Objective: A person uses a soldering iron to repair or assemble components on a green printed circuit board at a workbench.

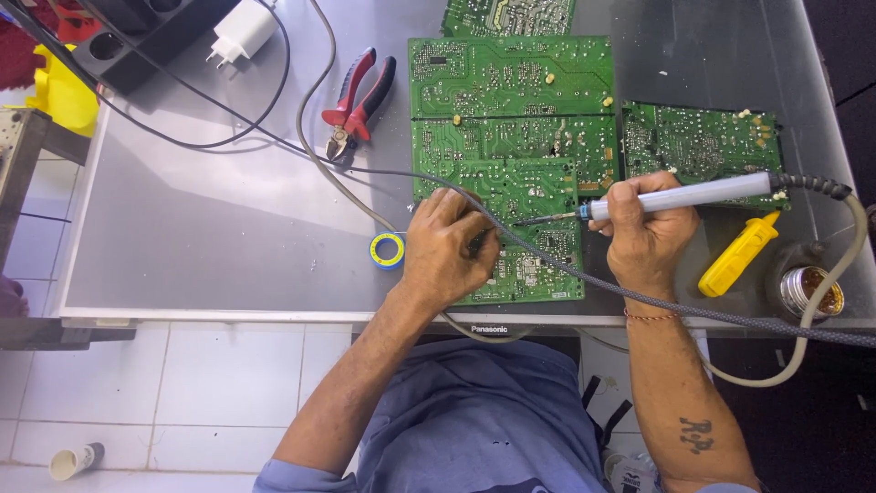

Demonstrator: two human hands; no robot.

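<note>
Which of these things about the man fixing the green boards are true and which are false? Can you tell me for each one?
1. The right hand holds a soldering iron. True.
2. The left hand rests on the big green circuit board. True.
3. The red-handled pliers are in the left hand. False: they lie on the grey table, apart from both hands.
4. The yellow tool lies left of the left hand. False: it lies to the right of the right hand.
5. A small blue and yellow tape roll lies on the table just left of the left hand. True.
6. The white charger sits on a circuit board. False: it lies near the table's far left corner.
</note>
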